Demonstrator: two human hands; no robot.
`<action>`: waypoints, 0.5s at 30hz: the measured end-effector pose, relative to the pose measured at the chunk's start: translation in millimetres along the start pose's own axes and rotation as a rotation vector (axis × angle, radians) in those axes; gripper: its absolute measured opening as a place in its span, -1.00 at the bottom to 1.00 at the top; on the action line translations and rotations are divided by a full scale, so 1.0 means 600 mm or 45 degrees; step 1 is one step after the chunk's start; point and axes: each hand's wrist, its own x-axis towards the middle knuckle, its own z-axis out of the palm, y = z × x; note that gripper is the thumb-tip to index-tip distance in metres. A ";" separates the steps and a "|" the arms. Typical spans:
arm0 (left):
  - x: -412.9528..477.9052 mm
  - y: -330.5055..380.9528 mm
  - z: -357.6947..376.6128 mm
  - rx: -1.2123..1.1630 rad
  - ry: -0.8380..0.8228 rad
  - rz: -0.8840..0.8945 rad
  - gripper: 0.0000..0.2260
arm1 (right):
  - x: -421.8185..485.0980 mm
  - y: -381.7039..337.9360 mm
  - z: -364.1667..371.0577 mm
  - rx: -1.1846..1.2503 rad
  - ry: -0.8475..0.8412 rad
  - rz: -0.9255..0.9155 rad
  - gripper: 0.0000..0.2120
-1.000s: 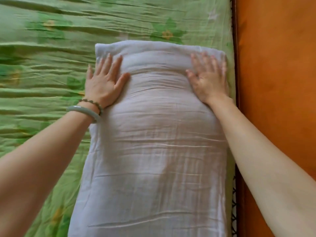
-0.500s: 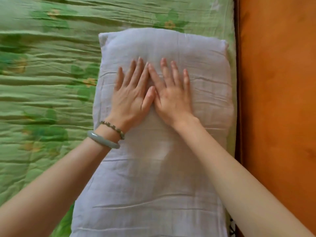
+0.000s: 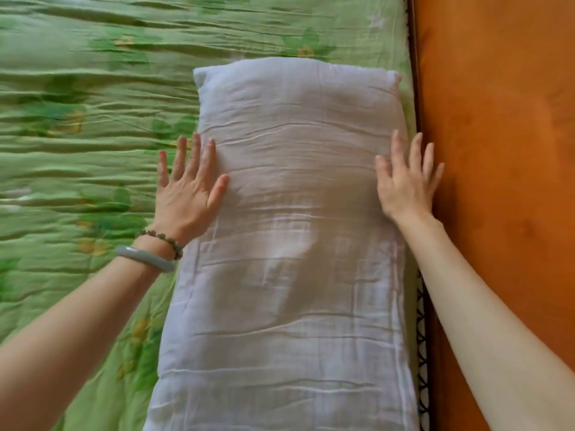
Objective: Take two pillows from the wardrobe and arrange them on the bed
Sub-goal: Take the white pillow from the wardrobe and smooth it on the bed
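Now the white pillow lay lengthwise on the green flowered sheet, its right long edge close against the orange padded panel. Half a second before, both hands had lain side by side at its middle — they had since parted to its edges. The left hand, fingers straight and spread, pressed flat on the pillow's left border, partly over the sheet. The right hand, likewise spread and gripping nothing, rested at the right border, its outer fingers perhaps touching the panel — hard to tell. A pale bangle and a beaded bracelet circled the left wrist.
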 end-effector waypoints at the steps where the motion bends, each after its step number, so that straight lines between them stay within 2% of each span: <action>1: -0.015 0.022 -0.007 -0.027 0.074 0.062 -0.34 | -0.019 -0.025 -0.006 0.003 0.068 -0.114 -0.44; 3: -0.051 0.078 -0.007 -0.067 0.170 0.227 -0.40 | -0.081 -0.095 0.000 0.029 0.143 -0.393 -0.44; 5: -0.094 0.126 0.015 -0.072 0.163 0.368 -0.43 | -0.152 -0.149 0.033 0.003 0.116 -0.636 -0.41; 7: -0.132 0.136 0.051 -0.023 0.067 0.396 -0.45 | -0.197 -0.156 0.073 -0.164 0.057 -0.719 -0.41; 10: -0.163 0.091 0.103 0.146 -0.099 0.349 -0.46 | -0.203 -0.093 0.120 -0.287 -0.061 -0.661 -0.43; 15: -0.168 0.047 0.135 0.181 -0.115 0.267 -0.42 | -0.193 0.012 0.134 -0.296 -0.127 -0.410 -0.39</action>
